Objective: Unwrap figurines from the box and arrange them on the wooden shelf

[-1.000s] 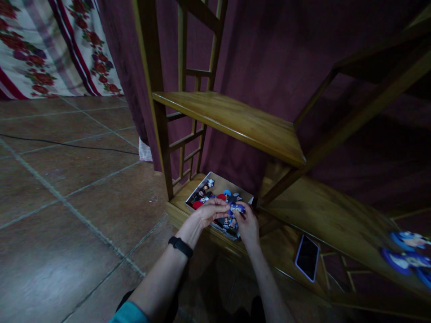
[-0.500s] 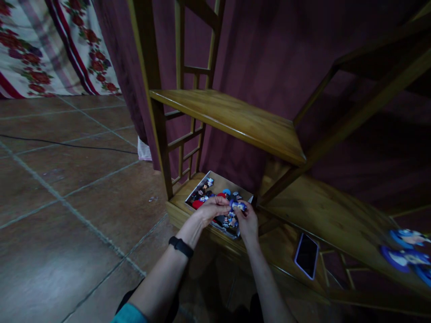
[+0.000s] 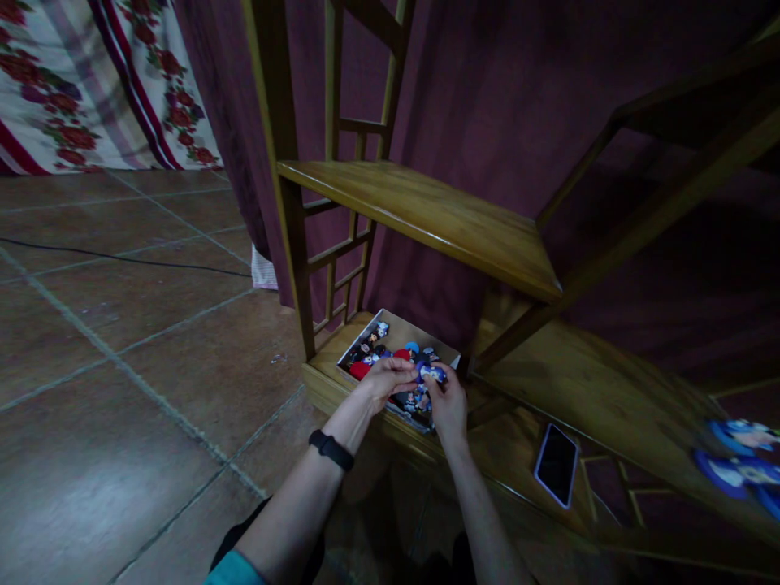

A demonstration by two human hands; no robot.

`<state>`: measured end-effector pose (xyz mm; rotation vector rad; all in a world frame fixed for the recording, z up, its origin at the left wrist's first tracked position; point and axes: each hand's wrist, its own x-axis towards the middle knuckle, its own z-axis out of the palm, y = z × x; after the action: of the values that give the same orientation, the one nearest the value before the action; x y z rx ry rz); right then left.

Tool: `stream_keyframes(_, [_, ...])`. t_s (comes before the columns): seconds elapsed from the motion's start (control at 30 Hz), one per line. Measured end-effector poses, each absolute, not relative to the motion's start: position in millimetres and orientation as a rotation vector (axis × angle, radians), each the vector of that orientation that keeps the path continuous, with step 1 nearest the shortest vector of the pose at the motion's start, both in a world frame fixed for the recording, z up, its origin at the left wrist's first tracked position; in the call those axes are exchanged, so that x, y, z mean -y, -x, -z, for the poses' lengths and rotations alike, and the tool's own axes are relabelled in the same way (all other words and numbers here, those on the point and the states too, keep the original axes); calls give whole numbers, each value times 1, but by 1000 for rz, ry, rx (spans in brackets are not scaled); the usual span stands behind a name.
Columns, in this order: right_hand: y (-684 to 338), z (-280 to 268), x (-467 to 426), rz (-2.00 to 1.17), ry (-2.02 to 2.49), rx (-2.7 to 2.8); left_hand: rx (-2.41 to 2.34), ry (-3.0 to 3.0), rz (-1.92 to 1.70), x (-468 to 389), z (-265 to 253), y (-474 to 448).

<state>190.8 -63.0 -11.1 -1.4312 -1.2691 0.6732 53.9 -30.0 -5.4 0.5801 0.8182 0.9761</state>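
Note:
A small blue-and-white figurine [image 3: 432, 373] is held between both hands, above an open cardboard box [image 3: 400, 327]. My left hand [image 3: 392, 380], with a black band on its wrist, pinches the figurine's left end, which looks like a purple-blue round base. From the other side my right hand [image 3: 449, 400] grips the figurine's body with thumb and fingers. Inside the box lie several small figurines [image 3: 371, 351] in black, red, white and blue. My hands cover part of the box's front side.
The box stands on the bottom board of a wooden shelf unit [image 3: 420, 203]. To the right lies a phone [image 3: 556, 465] with a purple edge. Several blue figurines [image 3: 740, 467] stand on a board at far right. A black cable [image 3: 122, 257] crosses the tiled floor.
Both hands stay at the figurine, with hardly any movement. The view has shifted slightly, so the shelf and box sit a little farther right.

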Motion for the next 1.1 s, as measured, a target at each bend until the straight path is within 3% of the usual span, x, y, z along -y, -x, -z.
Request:
stream_keyframes(0.27, [-192, 1, 68, -405, 1420, 1605, -824, -486, -1038, 40, 0, -53])
stream_keyframes(0.73, [-192, 13, 63, -498, 1472, 1398, -875, -503, -1237, 49, 0, -75])
stream_keyframes(1.1, [-197, 4, 68, -459, 1431, 1655, -913, -502, -1104, 49, 4, -65])
